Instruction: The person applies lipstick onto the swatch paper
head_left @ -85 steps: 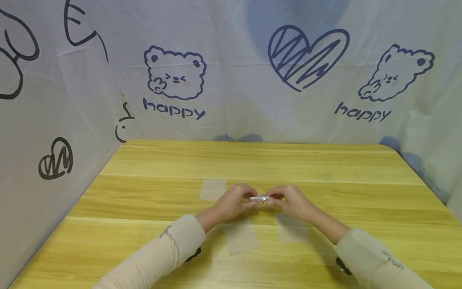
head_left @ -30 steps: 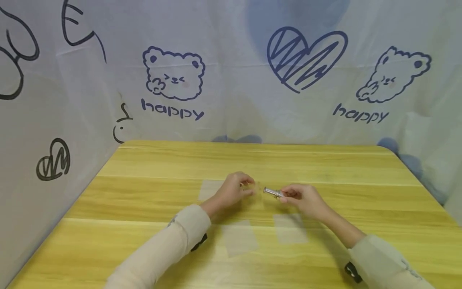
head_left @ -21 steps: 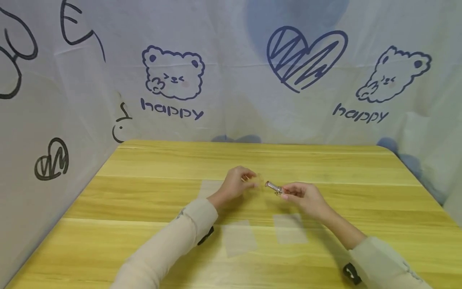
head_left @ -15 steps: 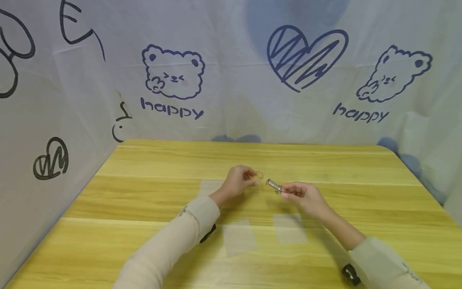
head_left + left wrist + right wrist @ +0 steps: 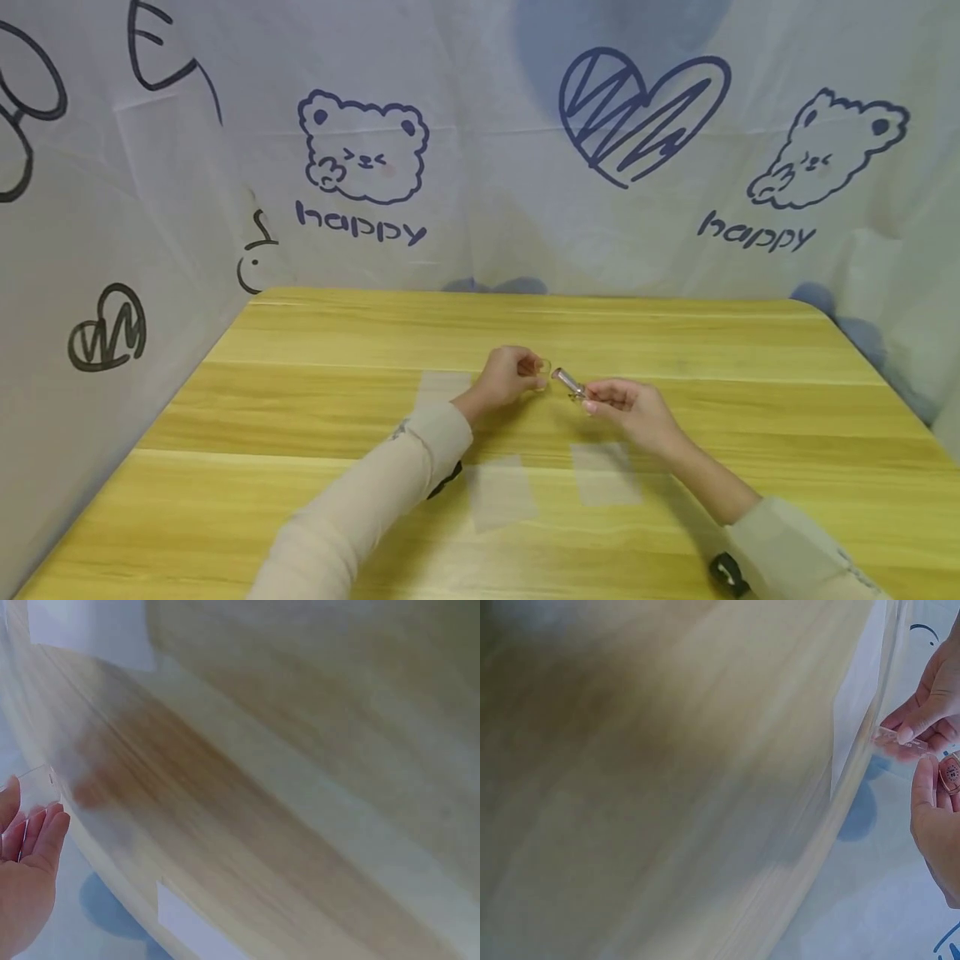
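My right hand point(image 5: 633, 410) pinches a small silver metal thing point(image 5: 570, 382) at its near end, its far end tilted up toward the left. In the right wrist view it shows a rounded, rose-rimmed face with a dial like a wristwatch point(image 5: 950, 772). Just left of it, my left hand point(image 5: 508, 375) holds a thin clear plastic piece point(image 5: 543, 367) between thumb and fingers. That piece appears as a transparent plate point(image 5: 37, 787) in the left wrist view. A narrow gap separates the two things above the table. Part of the watch is hidden by my right fingers.
Pale flat sheets lie on the wooden table point(image 5: 337, 333): one point(image 5: 442, 392) behind my left forearm, one point(image 5: 501, 493) at front centre, another point(image 5: 606, 473) below my right hand. A cloth wall with drawings point(image 5: 480, 167) stands behind the table.
Both hands were together at the silver thing earlier. They have since parted, the left moving up and away with the clear piece, then slightly right toward the watch, which now tilts in my right hand.
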`<state>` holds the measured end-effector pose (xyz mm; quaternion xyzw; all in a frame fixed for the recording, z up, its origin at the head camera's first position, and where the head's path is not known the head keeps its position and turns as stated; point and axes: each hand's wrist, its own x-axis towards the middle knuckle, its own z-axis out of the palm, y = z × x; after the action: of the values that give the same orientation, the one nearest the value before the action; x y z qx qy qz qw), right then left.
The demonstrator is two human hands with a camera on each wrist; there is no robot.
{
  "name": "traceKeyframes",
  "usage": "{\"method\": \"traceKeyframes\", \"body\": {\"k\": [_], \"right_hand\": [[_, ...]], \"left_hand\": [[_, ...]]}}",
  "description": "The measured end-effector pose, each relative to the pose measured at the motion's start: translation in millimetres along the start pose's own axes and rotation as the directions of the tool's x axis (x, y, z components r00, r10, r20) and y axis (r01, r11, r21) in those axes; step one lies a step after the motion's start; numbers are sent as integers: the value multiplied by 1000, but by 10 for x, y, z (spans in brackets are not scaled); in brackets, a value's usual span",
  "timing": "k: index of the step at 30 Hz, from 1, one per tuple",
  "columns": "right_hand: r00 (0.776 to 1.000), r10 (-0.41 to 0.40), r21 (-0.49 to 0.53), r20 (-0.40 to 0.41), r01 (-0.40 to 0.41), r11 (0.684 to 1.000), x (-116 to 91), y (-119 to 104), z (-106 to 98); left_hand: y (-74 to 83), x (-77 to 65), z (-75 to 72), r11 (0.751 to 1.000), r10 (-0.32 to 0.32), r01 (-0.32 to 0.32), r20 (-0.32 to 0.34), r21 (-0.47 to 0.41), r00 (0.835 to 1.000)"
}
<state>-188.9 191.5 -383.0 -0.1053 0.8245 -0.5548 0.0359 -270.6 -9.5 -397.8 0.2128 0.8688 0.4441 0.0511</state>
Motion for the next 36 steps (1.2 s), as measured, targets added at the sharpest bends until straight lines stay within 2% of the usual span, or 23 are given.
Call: {"method": "traceKeyframes", "body": {"k": [5, 16, 23, 26, 31, 36], "right_hand": [[1000, 5, 15, 9, -6, 1000, -3, -34, -2], [1000, 7, 14, -17, -7, 1000, 8, -34, -4], [1000, -5, 52, -14, 6, 999, -4, -20, 10], [999, 12, 53, -33, -11, 999, -22, -28, 18], [997, 45, 71, -57, -41, 997, -45, -44, 51], [997, 65, 97, -44, -60, 993, -64, -66, 117]], "left_hand": [[5, 12, 11, 1000, -28, 28, 3, -4, 1000], [-4, 14, 47, 999, -44, 44, 0, -30, 999], [38, -32, -55, 999, -46, 46, 13, 1, 999], [70, -55, -126, 999, -24, 24, 13, 26, 1000], [139, -113, -216, 999, 35, -34, -21, 32, 999], [225, -223, -247, 994, 43, -53, -104, -97, 994]]}}
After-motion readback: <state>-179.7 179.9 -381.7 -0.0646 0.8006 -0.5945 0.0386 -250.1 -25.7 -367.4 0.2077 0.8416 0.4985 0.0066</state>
